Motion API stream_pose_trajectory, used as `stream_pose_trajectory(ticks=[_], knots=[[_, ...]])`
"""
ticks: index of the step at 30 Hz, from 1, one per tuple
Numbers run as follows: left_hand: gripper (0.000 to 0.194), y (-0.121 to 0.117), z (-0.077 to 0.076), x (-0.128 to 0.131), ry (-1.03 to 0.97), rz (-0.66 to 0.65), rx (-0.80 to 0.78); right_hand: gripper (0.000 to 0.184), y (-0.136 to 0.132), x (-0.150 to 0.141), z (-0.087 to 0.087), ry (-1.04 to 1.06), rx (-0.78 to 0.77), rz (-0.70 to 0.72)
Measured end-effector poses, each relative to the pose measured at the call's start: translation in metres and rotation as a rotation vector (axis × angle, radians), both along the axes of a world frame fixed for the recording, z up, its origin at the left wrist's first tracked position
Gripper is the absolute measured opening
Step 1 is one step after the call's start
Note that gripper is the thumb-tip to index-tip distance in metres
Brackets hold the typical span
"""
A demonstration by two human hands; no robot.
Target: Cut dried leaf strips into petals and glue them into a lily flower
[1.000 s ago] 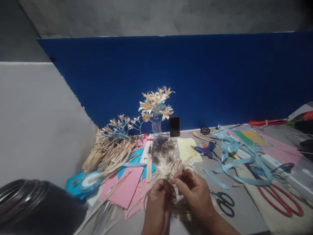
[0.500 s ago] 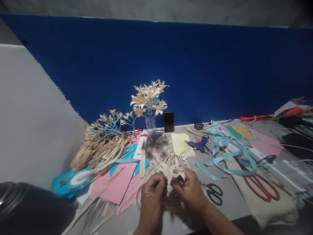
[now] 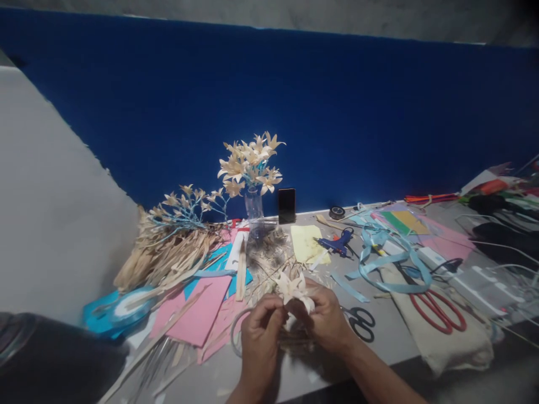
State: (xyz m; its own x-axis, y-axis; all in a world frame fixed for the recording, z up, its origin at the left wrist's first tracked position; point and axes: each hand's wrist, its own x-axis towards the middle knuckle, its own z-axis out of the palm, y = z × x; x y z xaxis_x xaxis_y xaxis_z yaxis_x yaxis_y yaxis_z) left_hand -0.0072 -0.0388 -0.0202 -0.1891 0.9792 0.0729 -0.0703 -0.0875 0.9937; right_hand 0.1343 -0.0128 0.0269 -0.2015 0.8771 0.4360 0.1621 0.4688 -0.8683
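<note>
Head view: left fingers [image 3: 274, 321] and right fingers [image 3: 322, 300], curled nearly closed, pinch a pale flower [image 3: 291, 287].

Lone head-worn view; faces forward, down over tabletop [image 3: 400, 347]; hands [image 3: 260, 334] close below, blue wall [image 3: 337, 112] beyond
</note>
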Motion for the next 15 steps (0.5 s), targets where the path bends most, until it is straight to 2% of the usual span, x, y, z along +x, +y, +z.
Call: stream_pose_trajectory(ticks=[4, 10, 15], knots=[[0.015, -0.001, 0.007, -0.001, 0.085, -0.033, 0.124, 0.046, 0.0, 0.001, -0.008, 0.008, 0.046, -0.039], [0.011, 0.001, 0.005, 0.001, 0.085, 0.033, 0.183, 0.018, -0.001, -0.001, -0.019, 0.3, -0.2, 0.062], [0.01, 0.002, 0.0, 0.001, 0.186, 0.134, 0.307, 0.009, 0.0, 0.0, -0.02, 0.383, -0.226, 0.053]])
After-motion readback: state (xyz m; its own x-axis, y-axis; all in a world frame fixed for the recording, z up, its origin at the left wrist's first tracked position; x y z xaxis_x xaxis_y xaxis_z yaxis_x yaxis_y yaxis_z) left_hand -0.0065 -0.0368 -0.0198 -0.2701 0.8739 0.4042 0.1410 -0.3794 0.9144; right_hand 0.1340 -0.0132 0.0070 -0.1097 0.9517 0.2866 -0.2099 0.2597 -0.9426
